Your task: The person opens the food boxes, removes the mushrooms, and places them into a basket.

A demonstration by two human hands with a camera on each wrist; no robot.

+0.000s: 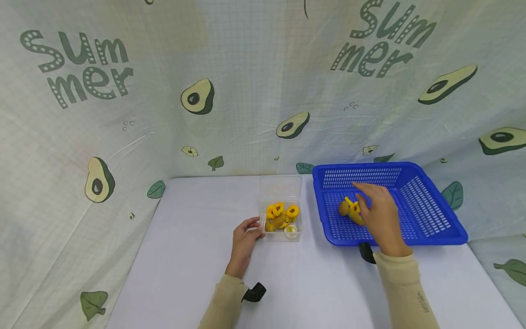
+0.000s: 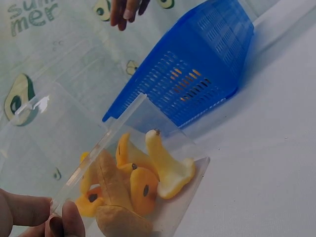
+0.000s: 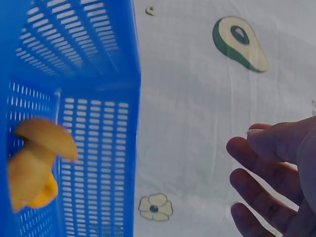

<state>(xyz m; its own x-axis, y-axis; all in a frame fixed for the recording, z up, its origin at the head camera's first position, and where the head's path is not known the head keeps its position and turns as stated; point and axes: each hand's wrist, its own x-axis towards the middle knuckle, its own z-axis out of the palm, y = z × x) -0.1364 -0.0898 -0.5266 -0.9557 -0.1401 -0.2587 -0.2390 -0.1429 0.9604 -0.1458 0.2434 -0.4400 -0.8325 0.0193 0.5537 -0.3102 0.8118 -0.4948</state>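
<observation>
My left hand [image 1: 247,235] pinches the left wall of a clear plastic box [image 1: 301,230], its thumb and fingers at the rim in the left wrist view. Inside lie several yellow pieces [image 1: 292,211] with dark spots, a tan mushroom-like piece [image 1: 279,221] and a white-and-yellow piece [image 2: 170,170]. My right hand [image 1: 380,214] hovers over the blue basket [image 1: 435,201], fingers loosely bent and holding nothing. Beneath it in the basket sit a tan-capped mushroom [image 3: 44,143], seemingly a toy, and yellow pieces [image 1: 355,208], partly hidden by the hand.
The box's clear lid [image 1: 281,186] stands open toward the back. Both rest with the basket on a white tabletop [image 1: 193,219]. Behind hangs a curtain [image 1: 242,82] printed with avocados. A black wrist mount [image 1: 255,292] juts from the left sleeve.
</observation>
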